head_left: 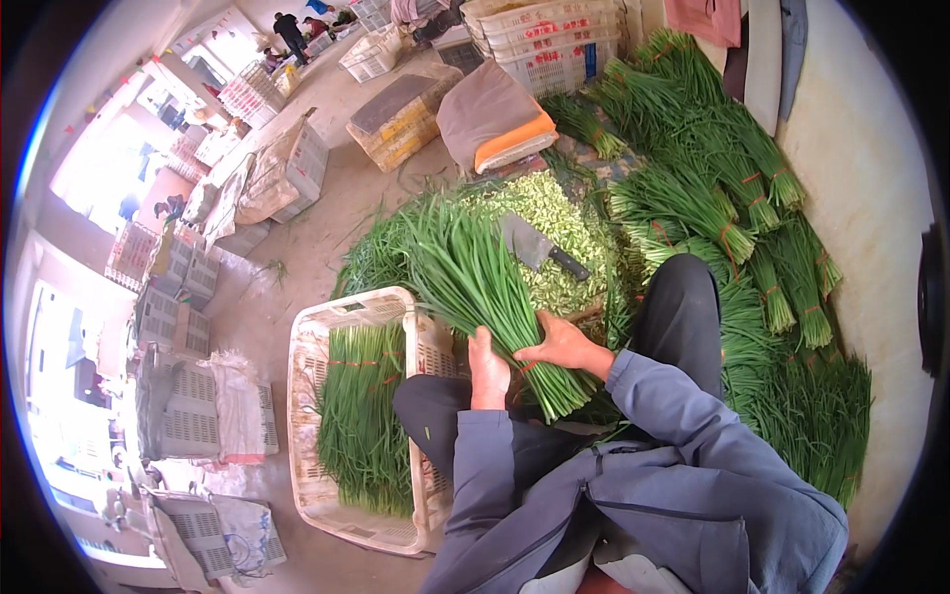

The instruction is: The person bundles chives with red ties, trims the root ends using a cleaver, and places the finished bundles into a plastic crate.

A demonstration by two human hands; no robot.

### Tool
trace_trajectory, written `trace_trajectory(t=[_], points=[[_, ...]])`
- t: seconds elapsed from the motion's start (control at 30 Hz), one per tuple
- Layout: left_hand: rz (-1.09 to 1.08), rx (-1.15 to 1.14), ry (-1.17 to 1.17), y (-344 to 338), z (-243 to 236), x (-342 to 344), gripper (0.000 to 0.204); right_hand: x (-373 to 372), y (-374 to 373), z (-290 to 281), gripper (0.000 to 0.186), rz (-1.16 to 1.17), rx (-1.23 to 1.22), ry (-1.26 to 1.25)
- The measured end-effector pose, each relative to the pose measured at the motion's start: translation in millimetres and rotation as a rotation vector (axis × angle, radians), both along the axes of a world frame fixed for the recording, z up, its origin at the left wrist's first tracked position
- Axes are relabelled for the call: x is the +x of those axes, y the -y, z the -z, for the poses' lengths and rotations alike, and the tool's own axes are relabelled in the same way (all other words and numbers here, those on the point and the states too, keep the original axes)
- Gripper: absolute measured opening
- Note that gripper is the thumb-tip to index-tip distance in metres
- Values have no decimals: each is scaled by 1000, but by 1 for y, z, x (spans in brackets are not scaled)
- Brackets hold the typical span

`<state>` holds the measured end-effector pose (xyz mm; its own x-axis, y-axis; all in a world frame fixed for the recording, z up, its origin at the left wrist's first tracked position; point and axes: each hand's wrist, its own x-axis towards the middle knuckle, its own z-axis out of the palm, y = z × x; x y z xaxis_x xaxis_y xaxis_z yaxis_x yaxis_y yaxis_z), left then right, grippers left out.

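A thick bundle of green garlic chives (473, 265) slants across the space before my knees, its pale cut ends toward me. My left hand (489, 366) supports it from the left and below, the fingers partly hidden under the stalks. From the right, my right hand (564, 346) grips it near a red band (529, 365), thumb laid over the top. Beyond the bundle, a cleaver (531, 244) with a dark handle lies on a heap of pale green cut stem ends (564, 223). Loose leaves (374, 259) are piled to the left of the bundle.
At my left stands a dirty white plastic crate (297, 421) with banded chives (364, 416) inside. Several tied bundles (717, 188) are heaped along the right wall. Ahead are a cloth-covered block (495, 111), a worn box (401, 119) and stacked crates (559, 69). A person (290, 36) stands far off.
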<state>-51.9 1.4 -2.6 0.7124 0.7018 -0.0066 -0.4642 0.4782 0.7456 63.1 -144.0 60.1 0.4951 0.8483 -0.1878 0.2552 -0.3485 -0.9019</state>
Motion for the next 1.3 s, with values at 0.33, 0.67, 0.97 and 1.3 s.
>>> trace_trajectory(t=[0.33,0.67,0.97,1.3], points=[[-130,-78,-353,4,2,27,43,24,3,2,62,86,-83,332],[39,-50,-327,11,0,48,40,97,-53,-75,13,161,467,500],[97,-50,-302,15,-16,45,44,119,-79,-89,22,78,436,591],[117,-27,-305,14,-13,42,47,136,-67,-103,22,256,315,-336]])
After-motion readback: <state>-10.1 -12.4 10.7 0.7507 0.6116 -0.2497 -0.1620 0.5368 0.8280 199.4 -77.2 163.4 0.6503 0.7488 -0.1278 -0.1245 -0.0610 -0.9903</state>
